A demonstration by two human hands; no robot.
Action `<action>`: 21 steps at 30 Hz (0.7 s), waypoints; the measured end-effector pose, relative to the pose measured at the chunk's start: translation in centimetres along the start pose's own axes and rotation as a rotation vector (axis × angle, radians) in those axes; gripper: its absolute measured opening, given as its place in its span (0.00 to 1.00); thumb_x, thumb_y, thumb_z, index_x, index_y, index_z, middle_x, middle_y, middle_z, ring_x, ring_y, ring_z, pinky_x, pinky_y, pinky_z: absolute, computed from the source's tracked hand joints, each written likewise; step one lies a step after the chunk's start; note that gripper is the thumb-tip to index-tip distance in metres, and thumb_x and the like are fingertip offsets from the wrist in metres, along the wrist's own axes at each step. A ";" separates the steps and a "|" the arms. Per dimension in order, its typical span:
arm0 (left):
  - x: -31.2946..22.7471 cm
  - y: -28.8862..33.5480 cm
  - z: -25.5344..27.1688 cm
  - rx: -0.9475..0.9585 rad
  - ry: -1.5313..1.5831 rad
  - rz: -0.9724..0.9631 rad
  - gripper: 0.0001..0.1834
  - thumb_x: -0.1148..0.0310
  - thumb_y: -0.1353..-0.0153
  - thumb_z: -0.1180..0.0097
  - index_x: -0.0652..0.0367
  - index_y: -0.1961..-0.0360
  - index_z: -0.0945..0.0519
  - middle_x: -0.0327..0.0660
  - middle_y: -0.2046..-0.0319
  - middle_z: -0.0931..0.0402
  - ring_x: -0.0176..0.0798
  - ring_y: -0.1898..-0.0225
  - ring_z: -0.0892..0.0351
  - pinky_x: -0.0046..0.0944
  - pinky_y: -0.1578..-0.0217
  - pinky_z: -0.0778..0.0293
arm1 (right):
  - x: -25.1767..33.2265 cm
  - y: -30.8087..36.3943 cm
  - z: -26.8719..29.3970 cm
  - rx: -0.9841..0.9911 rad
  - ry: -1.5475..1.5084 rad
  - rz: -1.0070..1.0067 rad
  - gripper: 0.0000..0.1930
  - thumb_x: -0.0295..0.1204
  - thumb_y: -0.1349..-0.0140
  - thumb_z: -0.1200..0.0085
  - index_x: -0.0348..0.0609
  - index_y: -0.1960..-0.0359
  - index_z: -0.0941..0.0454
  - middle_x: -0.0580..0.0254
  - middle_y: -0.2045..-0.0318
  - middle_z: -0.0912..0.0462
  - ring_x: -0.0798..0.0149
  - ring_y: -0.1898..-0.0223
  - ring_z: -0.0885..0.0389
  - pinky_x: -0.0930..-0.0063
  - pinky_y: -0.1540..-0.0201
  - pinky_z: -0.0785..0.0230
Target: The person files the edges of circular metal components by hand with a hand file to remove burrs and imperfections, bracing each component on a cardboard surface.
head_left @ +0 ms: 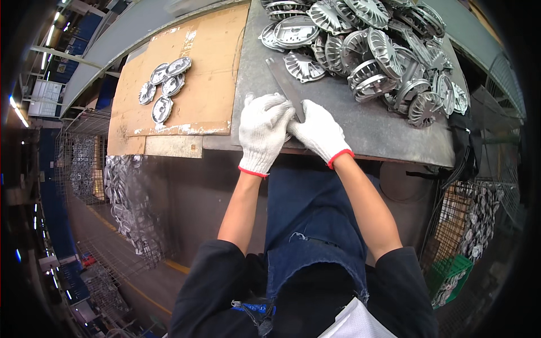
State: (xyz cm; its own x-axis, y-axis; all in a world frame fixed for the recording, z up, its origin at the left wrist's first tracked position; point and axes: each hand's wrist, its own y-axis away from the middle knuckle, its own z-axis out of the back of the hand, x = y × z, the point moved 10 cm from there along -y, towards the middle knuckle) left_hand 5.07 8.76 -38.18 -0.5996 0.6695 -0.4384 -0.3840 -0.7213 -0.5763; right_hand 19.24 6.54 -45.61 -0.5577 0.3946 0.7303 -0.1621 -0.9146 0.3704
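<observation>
My right hand (321, 130), in a white knitted glove with a red cuff, is closed on a flat metal file (284, 83). The file's long grey blade slants up and to the left, over the metal tabletop's (360, 127) near edge. Close beside it, my left hand (262, 130), gloved the same way, has its fingers bent round a metal casting (288, 136). Only a sliver of that casting shows between the two gloves; the fingers hide the rest.
A large heap of round, finned metal castings (366, 50) covers the table's far right. Several similar castings (162, 109) lie on a cardboard sheet (214, 73) at the left. Wire cages of metal parts (131, 203) stand below left, and a green crate (451, 279) below right.
</observation>
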 end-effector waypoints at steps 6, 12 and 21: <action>0.5 -7.1 8.9 -0.195 0.254 0.280 0.09 0.68 0.30 0.26 0.63 0.56 0.05 0.50 0.45 0.09 0.45 0.45 0.10 0.41 0.41 0.18 | 0.3 0.6 0.8 0.005 -0.032 -0.033 0.29 0.56 0.35 0.31 0.43 0.49 0.17 0.42 0.51 0.09 0.39 0.44 0.11 0.52 0.42 0.22; 6.0 -0.7 0.1 0.476 0.268 0.531 0.21 0.49 0.30 0.34 0.56 0.55 0.04 0.56 0.49 0.08 0.58 0.27 0.20 0.48 0.28 0.27 | 0.0 1.6 0.8 -0.174 -0.051 0.064 0.34 0.55 0.35 0.28 0.37 0.42 0.20 0.36 0.50 0.10 0.36 0.45 0.11 0.48 0.43 0.22; 7.1 2.2 0.7 0.436 0.721 0.898 0.17 0.62 0.31 0.25 0.68 0.53 0.06 0.40 0.60 0.07 0.29 0.58 0.12 0.33 0.55 0.17 | -1.2 3.2 2.1 -0.268 -0.272 0.218 0.29 0.51 0.29 0.32 0.36 0.43 0.19 0.36 0.53 0.10 0.34 0.48 0.10 0.49 0.45 0.20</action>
State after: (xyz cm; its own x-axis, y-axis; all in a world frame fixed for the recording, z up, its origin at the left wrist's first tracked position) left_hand -0.54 11.80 -42.09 -0.2999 -0.2496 -0.9207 -0.3205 -0.8827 0.3436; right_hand 21.10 3.27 -44.11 -0.3734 0.1655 0.9128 -0.2895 -0.9556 0.0548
